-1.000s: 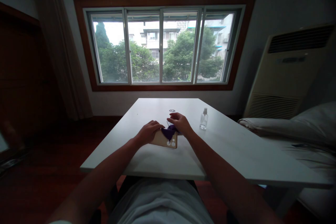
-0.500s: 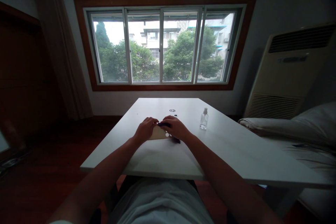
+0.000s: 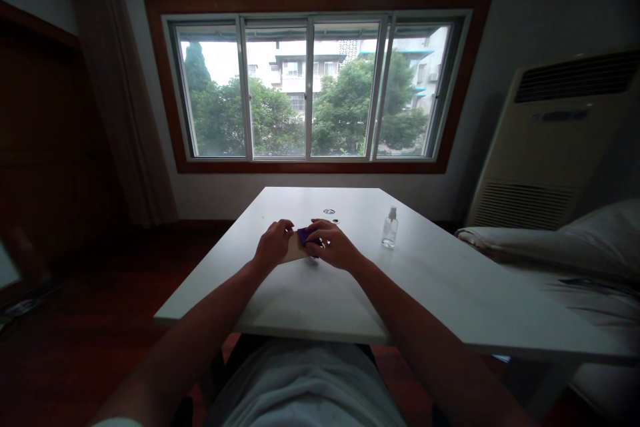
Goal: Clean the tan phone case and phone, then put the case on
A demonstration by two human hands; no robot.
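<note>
Over the middle of the white table, my left hand grips the left end of a flat beige panel, shaped much like a phone or phone case. My right hand holds a small purple cloth with bent fingers. The cloth lies against the panel's upper right part. That hand and the cloth hide most of the panel's right end. Right of my hands stands a clear spray bottle, upright, with a little liquid showing at its bottom.
Beyond my hands, a round ring-shaped item and a smaller dark round spot are on the tabletop. A cushioned seat lies to the right, below a tall air conditioner. The window is straight ahead.
My right hand and the purple cloth have shifted slightly left over the panel. More of the cloth shows on top, and the panel's round white spots are now covered.
</note>
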